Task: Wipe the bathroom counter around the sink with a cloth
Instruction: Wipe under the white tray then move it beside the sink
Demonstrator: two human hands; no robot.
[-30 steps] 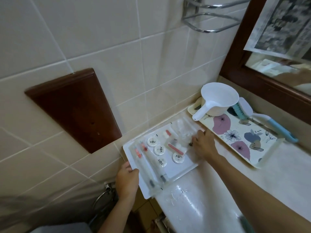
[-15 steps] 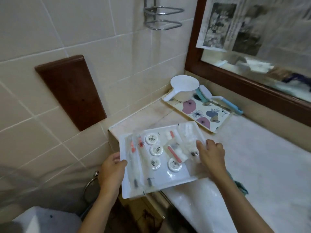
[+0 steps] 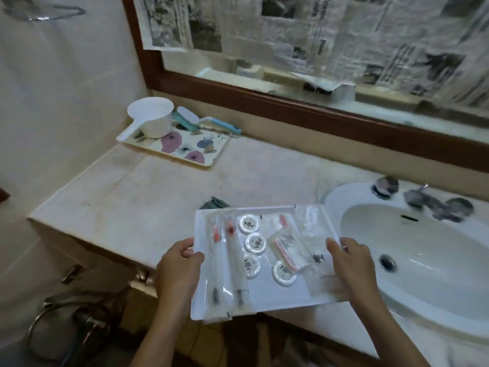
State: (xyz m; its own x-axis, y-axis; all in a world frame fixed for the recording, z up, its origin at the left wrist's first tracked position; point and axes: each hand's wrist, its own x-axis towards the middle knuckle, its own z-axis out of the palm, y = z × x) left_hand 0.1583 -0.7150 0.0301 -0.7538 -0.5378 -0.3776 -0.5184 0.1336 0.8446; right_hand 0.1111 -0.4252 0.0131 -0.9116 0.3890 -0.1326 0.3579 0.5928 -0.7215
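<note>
I hold a white tray (image 3: 267, 295) of wrapped toiletries above the front edge of the beige counter (image 3: 148, 197). My left hand (image 3: 178, 268) grips its left rim and my right hand (image 3: 352, 266) grips its right rim. On the tray lie packaged toothbrushes, several round white soaps and plastic sachets. A dark grey-green cloth (image 3: 215, 203) lies on the counter, mostly hidden behind the tray's far edge. The white sink (image 3: 428, 263) is sunk into the counter at the right, and the tray's right end overlaps its rim.
A flowered tray (image 3: 182, 148) sits in the back left corner with a white scoop (image 3: 150, 116) and a blue-handled brush (image 3: 203, 120). Taps (image 3: 428, 201) stand behind the sink. A wood-framed mirror (image 3: 291, 107) covered in newspaper runs along the back wall.
Both hands lifted the white tray from the counter's left end and carried it right, toward the sink. The view swung right with it, so the sink and taps came into view.
</note>
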